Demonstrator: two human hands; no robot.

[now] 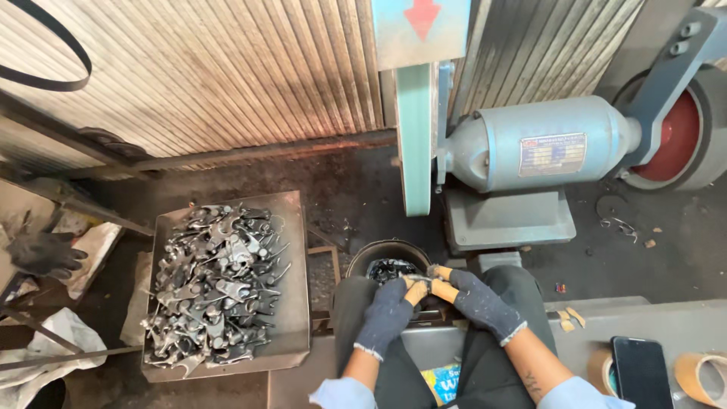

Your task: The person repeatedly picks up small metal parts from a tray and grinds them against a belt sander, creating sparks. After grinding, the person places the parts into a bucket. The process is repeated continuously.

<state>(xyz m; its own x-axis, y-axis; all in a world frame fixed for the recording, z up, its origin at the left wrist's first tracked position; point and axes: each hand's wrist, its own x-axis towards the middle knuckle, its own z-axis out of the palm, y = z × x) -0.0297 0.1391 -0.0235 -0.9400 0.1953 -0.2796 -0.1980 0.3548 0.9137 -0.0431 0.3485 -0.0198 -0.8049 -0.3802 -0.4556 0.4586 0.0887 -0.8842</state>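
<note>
**2 gloved hands pinch 1 metal part above a round bucket**

Both hands meet between the knees. The left hand (388, 309) and right hand (471, 301), in dark gloves with tan fingertips, close together on a small metal part (421, 282), held just over the near rim of the round bucket (388, 261). The belt grinder (530, 148) stands close beyond, its belt edge hanging near the bucket's far side. Left of the knees, a square tray (295, 227) heaped with metal pieces (216, 284) leaves a narrow gap. A phone (641, 373) lies at right.
</note>
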